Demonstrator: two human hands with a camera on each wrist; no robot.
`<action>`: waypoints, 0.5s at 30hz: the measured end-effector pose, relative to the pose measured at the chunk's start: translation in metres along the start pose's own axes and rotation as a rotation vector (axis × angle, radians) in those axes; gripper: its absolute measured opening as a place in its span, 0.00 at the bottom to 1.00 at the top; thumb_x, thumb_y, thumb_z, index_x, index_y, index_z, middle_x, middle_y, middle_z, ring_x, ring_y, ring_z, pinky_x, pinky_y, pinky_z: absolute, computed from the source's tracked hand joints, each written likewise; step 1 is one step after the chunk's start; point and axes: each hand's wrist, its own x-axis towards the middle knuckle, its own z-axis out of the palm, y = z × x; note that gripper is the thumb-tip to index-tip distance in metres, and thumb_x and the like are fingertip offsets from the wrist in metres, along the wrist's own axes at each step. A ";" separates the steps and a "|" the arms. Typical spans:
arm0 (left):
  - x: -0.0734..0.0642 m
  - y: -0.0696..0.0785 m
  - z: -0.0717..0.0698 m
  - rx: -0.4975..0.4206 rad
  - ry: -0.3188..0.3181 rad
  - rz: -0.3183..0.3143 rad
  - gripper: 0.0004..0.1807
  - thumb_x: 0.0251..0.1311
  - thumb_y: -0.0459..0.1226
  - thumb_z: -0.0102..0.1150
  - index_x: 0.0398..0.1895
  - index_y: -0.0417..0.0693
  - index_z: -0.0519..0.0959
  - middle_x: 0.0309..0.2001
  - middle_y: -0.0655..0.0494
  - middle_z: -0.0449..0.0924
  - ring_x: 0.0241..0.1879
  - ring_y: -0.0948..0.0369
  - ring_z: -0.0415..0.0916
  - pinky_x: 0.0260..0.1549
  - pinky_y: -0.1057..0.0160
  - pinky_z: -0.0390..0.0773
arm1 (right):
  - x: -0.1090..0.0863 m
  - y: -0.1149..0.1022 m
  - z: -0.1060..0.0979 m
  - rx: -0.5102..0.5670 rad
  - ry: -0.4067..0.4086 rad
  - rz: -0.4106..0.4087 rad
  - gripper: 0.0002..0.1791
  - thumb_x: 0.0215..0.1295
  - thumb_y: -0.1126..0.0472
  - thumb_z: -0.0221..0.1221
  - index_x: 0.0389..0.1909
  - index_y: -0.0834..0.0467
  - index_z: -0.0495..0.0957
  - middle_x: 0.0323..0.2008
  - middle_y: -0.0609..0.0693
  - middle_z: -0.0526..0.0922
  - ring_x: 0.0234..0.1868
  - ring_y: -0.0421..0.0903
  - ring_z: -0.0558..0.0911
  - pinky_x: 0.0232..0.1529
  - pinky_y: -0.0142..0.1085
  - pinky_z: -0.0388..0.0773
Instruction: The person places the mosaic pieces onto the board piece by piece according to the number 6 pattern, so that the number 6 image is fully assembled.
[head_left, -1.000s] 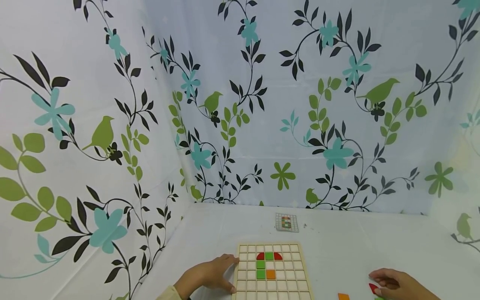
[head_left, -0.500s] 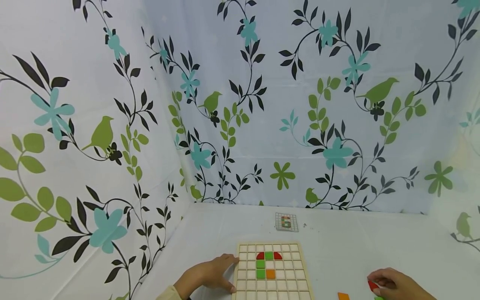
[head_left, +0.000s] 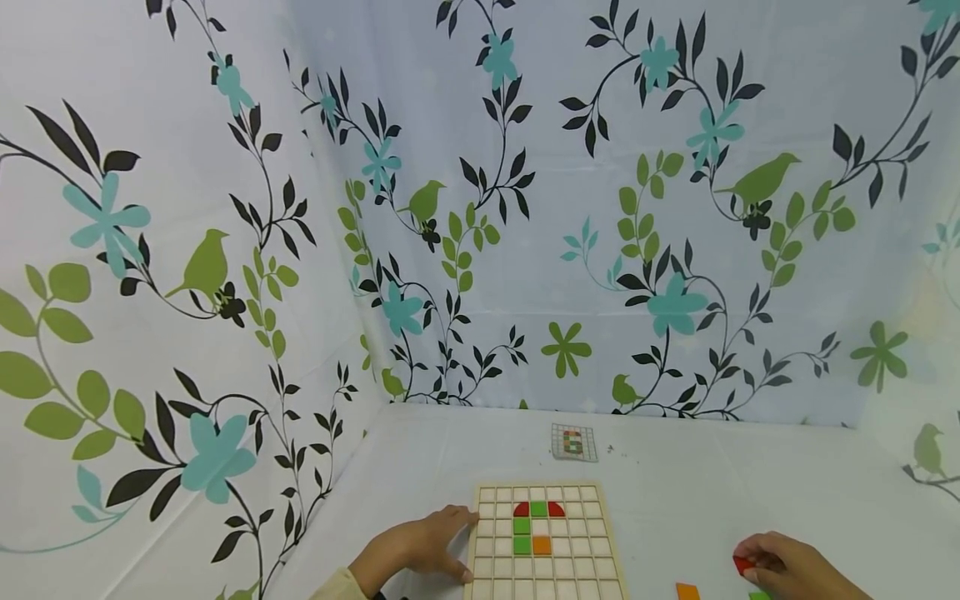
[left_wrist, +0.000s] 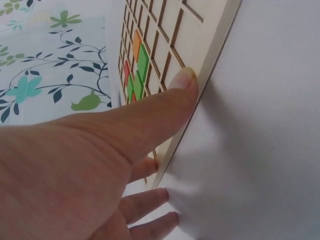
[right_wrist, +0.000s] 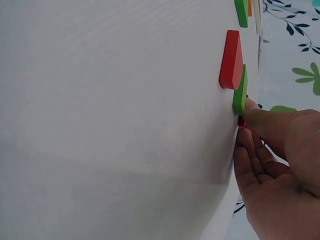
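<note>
Nearest, at the lower edge of the head view, an orange tile and a green tile lie loose on the white bench, well apart from each other. The right wrist view adds a red wedge lying just beside a green piece. Over this spot the right hand pinches a red piece between thumb and fingers; the piece's full shape is hidden.

Across to the left, the left hand is spread, thumb pressed on the rim of a wooden grid board, fingers reaching along the same edge. Its sleeve is pale. Further up the board, a lower green square sits beside an orange square, another green square above it; beyond them a row runs red, green, red, the two reds rounded at their outer corners.

Past the board lies a small card printed with a coloured grid, dark specks near it. Behind hangs white cloth patterned with birds, leaves and flowers.
</note>
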 end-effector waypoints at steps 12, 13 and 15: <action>0.001 0.000 0.000 -0.031 -0.017 -0.005 0.44 0.59 0.48 0.79 0.76 0.49 0.70 0.75 0.46 0.68 0.76 0.47 0.66 0.71 0.42 0.71 | -0.002 -0.006 0.003 0.009 0.010 0.028 0.17 0.71 0.57 0.68 0.51 0.66 0.82 0.44 0.48 0.83 0.36 0.26 0.75 0.40 0.31 0.83; 0.000 0.001 -0.001 -0.028 -0.017 -0.014 0.43 0.59 0.47 0.78 0.76 0.50 0.70 0.75 0.46 0.68 0.76 0.47 0.66 0.71 0.43 0.71 | -0.002 -0.006 0.003 0.000 0.014 0.019 0.16 0.71 0.58 0.68 0.50 0.66 0.82 0.44 0.48 0.83 0.36 0.25 0.75 0.39 0.30 0.82; 0.000 0.002 -0.001 -0.024 -0.016 -0.022 0.42 0.60 0.46 0.78 0.76 0.51 0.70 0.75 0.47 0.68 0.75 0.47 0.67 0.71 0.43 0.72 | -0.001 -0.006 0.003 -0.010 0.021 0.003 0.15 0.71 0.59 0.68 0.49 0.66 0.82 0.43 0.48 0.84 0.36 0.25 0.76 0.39 0.28 0.82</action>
